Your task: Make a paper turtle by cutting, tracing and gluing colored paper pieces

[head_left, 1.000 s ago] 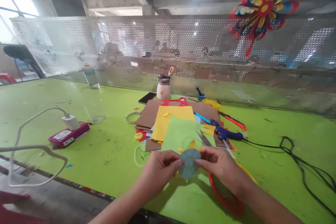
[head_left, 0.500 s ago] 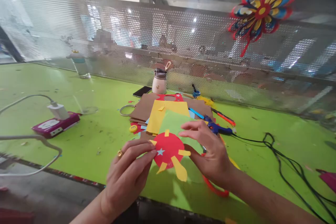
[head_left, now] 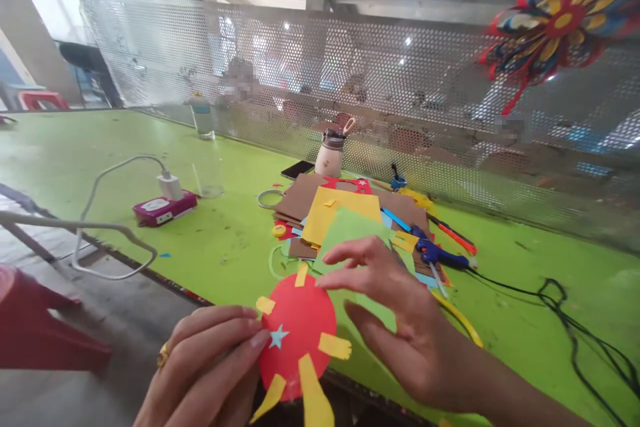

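Observation:
A red paper circle [head_left: 303, 313] with yellow paper strips around its rim and a small light-blue star [head_left: 279, 336] on its left part is held up near the table's front edge. My left hand [head_left: 213, 363] pinches its left side, thumb near the star. My right hand [head_left: 390, 320] has its fingers spread, the index fingertip at the circle's upper right edge and the thumb apart from it. Behind them lie a light-green sheet [head_left: 345, 230] and a yellow sheet [head_left: 325, 203] on brown cardboard [head_left: 297, 193].
A blue glue gun [head_left: 440, 253] with a black cord [head_left: 550, 320] lies to the right, beside a red-orange cutter [head_left: 455, 235]. Farther back stand a white bottle [head_left: 329, 159] and a phone [head_left: 297, 169]. A purple power block [head_left: 165, 208] sits left. A perforated screen [head_left: 300, 73] bounds the table.
The view has swung left. The red circle is closer to me and lower in the picture, still in my left hand. My right thumb has come away from its right side.

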A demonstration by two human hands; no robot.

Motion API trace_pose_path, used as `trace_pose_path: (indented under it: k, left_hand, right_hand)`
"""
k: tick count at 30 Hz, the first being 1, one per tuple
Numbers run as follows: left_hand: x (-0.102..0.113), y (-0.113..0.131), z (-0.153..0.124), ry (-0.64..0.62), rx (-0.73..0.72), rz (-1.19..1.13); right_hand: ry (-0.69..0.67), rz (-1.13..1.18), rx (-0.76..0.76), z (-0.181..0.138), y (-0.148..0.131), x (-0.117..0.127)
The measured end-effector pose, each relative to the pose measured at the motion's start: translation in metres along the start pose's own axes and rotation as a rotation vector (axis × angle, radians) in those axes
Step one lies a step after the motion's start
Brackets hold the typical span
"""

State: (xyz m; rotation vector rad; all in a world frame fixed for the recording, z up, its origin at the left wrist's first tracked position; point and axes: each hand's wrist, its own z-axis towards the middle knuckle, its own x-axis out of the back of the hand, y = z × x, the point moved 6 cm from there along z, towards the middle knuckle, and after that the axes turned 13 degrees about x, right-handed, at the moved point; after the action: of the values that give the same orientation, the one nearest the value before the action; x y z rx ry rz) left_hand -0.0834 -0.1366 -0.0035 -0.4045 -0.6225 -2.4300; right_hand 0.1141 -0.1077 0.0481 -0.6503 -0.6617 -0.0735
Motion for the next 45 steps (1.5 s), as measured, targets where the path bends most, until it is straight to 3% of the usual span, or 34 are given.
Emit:
trace_pose_path:
  k: [2, 5, 8, 11, 15, 19, 22, 27, 31, 36, 39, 45]
  left_hand:
    - [-0.005, 0.001, 0.002, -0.028, 0.026, -0.05]
    - [-0.018, 0.002, 0.006, -0.064, 0.096, -0.133]
    - [-0.034, -0.002, 0.008, -0.009, 0.254, -0.303]
    - [-0.056, -0.018, 0.005, 0.025, 0.606, -0.53]
    - [-0.084, -0.034, -0.001, -0.089, 1.097, -0.842]
    - [-0.09, -0.034, 0.001, -0.144, 1.267, -1.109]
    - [-0.092, -0.033, -0.004, -0.194, 1.333, -1.273]
    - [-0.084, -0.039, -0.013, -0.127, 1.3, -1.315]
    - [-0.076, -0.044, -0.008, -0.109, 1.128, -1.342]
    - [-0.073, -0.048, 0.001, -0.213, 0.924, -1.401]
    - [-0.073, -0.05, 0.004, -0.255, 0.867, -1.364]
    - [-0.059, -0.043, 0.015, -0.188, 0.665, -1.232]
  right_hand:
    - [-0.034, -0.031, -0.004, -0.002, -0.001, -0.001]
    - [0.029, -0.024, -0.004, -0.003, -0.001, 0.006]
    - [0.048, 0.02, 0.016, -0.002, 0.005, 0.01]
    - [0.102, 0.051, -0.051, -0.002, 0.017, 0.012]
    - [0.227, -0.058, -0.106, -0.006, 0.027, 0.016]
    - [0.05, -0.335, 0.107, -0.005, 0.014, 0.003]
    - [0.001, -0.349, 0.135, -0.005, 0.009, -0.003]
    - [0.094, -0.209, 0.188, 0.002, -0.001, -0.005]
    - [0.064, -0.139, 0.224, 0.007, -0.01, -0.016]
    - [0.067, -0.163, 0.3, -0.001, -0.02, -0.021]
    - [0.099, -0.177, 0.314, -0.005, -0.023, -0.018]
    - [0.232, -0.241, 0.421, -0.002, -0.033, -0.019]
